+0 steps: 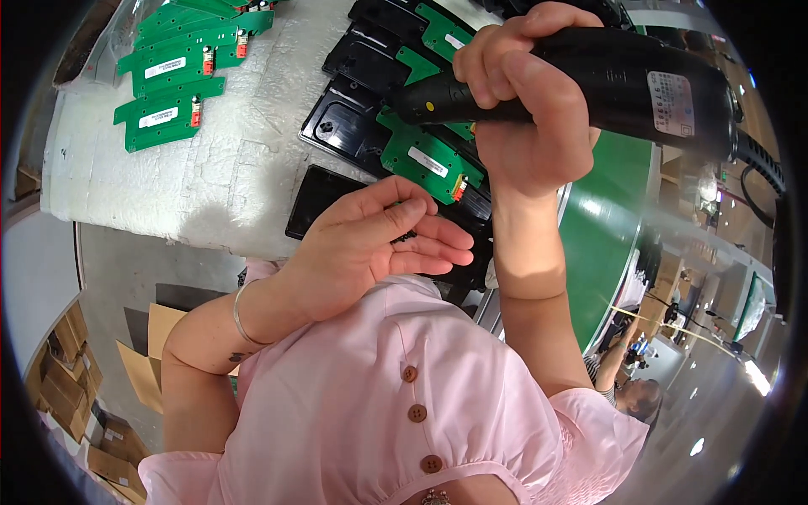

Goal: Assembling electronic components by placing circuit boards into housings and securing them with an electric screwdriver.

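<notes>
My right hand [530, 109] wraps round a black corded electric screwdriver [606, 76]. The driver's nose points left, over the seam between a black plastic casing [345, 118] and a green circuit board [412, 151]; whether its tip touches is hidden. My left hand [370, 236] is cupped, thumb against the forefinger, with small black screws [404, 236] lying among its fingers. It is just below the same board, which carries a white label and a red-and-white connector. Under the left fingers, another black casing [320, 198] is partly covered.
More green boards [168, 63] lie overlapped on white foam sheeting [244, 143] at the left. Several black casings stand in a row toward the far side. A green work surface [602, 219] stretches to the right. Cardboard boxes [151, 345] sit on the floor; another person [627, 383] is at right.
</notes>
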Action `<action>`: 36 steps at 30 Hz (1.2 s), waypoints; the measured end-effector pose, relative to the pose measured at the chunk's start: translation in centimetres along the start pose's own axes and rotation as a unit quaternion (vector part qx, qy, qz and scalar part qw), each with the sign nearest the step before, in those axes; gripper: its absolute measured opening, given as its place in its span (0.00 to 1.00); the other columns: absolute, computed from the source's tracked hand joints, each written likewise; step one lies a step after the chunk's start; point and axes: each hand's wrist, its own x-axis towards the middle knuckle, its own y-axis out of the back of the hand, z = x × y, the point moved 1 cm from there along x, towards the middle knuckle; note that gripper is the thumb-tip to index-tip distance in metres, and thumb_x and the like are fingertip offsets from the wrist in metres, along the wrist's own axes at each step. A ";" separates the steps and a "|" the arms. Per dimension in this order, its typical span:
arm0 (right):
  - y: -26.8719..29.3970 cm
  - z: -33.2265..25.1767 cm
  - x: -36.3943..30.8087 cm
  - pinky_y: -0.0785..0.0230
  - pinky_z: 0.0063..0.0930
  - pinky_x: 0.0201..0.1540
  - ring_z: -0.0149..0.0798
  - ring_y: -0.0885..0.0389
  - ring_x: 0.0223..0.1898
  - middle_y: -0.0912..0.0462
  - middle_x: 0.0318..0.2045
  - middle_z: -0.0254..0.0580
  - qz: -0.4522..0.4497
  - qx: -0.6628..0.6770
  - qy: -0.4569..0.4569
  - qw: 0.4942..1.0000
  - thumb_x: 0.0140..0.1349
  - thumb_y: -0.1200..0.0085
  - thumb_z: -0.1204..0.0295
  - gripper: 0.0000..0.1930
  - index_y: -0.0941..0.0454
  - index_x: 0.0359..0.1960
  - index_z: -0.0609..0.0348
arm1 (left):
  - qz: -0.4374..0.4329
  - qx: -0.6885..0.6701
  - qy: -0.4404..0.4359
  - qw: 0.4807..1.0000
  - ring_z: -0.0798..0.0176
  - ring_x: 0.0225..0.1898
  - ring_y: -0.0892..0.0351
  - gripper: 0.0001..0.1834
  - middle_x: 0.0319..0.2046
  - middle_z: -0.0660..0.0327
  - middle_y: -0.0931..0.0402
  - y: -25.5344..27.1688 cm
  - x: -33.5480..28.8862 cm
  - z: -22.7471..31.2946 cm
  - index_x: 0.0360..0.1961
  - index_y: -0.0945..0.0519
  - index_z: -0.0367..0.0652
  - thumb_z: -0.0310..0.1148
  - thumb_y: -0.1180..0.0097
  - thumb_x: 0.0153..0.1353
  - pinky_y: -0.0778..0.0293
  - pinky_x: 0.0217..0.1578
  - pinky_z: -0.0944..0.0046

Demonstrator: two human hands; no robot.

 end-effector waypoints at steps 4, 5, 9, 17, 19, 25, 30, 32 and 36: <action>-0.9 0.1 0.1 0.39 0.22 0.20 0.29 0.35 0.15 0.33 0.16 0.36 0.030 -0.055 -0.039 0.997 0.44 0.44 0.75 0.15 0.38 0.31 0.59 | 0.009 0.068 -0.035 0.997 0.63 0.36 0.23 0.08 0.32 0.56 0.24 0.4 -0.1 0.2 0.38 0.28 0.37 0.30 0.55 0.62 0.26 0.36 0.70; -1.0 0.0 0.1 0.39 0.22 0.21 0.29 0.35 0.16 0.32 0.17 0.36 0.020 -0.061 -0.047 0.997 0.44 0.44 0.75 0.15 0.38 0.31 0.59 | 0.009 0.067 -0.035 0.997 0.63 0.36 0.23 0.08 0.32 0.56 0.24 0.6 -0.1 0.1 0.38 0.28 0.37 0.30 0.55 0.62 0.26 0.36 0.70; -1.7 -0.4 0.1 0.38 0.20 0.22 0.27 0.34 0.17 0.31 0.17 0.36 0.033 -0.113 -0.091 0.989 0.43 0.45 0.77 0.14 0.38 0.28 0.57 | 0.048 0.087 -0.066 0.993 0.68 0.33 0.24 0.07 0.31 0.60 0.25 0.8 -0.2 0.1 0.38 0.26 0.38 0.28 0.50 0.59 0.27 0.34 0.72; 0.8 -1.1 -0.1 0.44 0.30 0.24 0.30 0.41 0.18 0.38 0.18 0.35 -0.181 -0.189 0.175 0.949 0.35 0.60 0.89 0.20 0.36 0.35 0.62 | 0.084 -0.016 -0.068 0.994 0.68 0.34 0.24 0.08 0.32 0.61 0.25 0.2 -0.4 0.0 0.40 0.26 0.39 0.28 0.51 0.59 0.26 0.37 0.72; 1.5 -4.7 -0.9 0.43 0.24 0.26 0.26 0.37 0.19 0.35 0.18 0.29 -0.201 -0.105 0.147 0.963 0.36 0.53 0.86 0.18 0.35 0.34 0.59 | 0.066 -0.053 -0.080 0.993 0.69 0.34 0.24 0.09 0.33 0.61 0.25 0.2 -0.2 -0.1 0.41 0.27 0.39 0.29 0.51 0.60 0.25 0.36 0.74; -1.6 -7.0 -6.8 0.34 0.10 0.26 0.18 0.28 0.17 0.25 0.16 0.23 -0.160 0.344 0.172 0.909 0.43 0.40 0.76 0.17 0.34 0.33 0.51 | 0.017 -0.070 -0.092 0.993 0.69 0.34 0.23 0.10 0.33 0.61 0.24 0.6 -0.1 -1.1 0.40 0.25 0.39 0.31 0.49 0.59 0.26 0.37 0.72; 3.0 -10.5 -6.8 0.34 0.09 0.26 0.18 0.28 0.17 0.25 0.16 0.23 -0.280 0.028 0.041 0.959 0.41 0.41 0.78 0.17 0.34 0.33 0.52 | 0.009 -0.076 -0.071 0.995 0.69 0.34 0.23 0.10 0.33 0.62 0.23 1.0 -0.3 -1.8 0.39 0.25 0.39 0.32 0.49 0.59 0.26 0.37 0.72; 1.8 -9.0 -7.3 0.34 0.09 0.26 0.18 0.28 0.17 0.26 0.15 0.22 -0.217 0.047 0.111 0.969 0.41 0.42 0.78 0.17 0.34 0.33 0.52 | 0.012 -0.082 -0.063 0.995 0.69 0.34 0.23 0.10 0.33 0.62 0.23 1.1 -0.3 -2.2 0.39 0.25 0.39 0.33 0.49 0.59 0.26 0.37 0.72; 1.1 -7.1 -8.3 0.34 0.09 0.27 0.17 0.27 0.18 0.27 0.14 0.21 -0.117 0.078 0.210 0.968 0.39 0.43 0.78 0.17 0.34 0.32 0.52 | 0.009 -0.030 0.004 1.000 0.65 0.39 0.25 0.13 0.38 0.57 0.26 0.1 -1.3 -3.7 0.43 0.28 0.37 0.33 0.50 0.60 0.28 0.43 0.68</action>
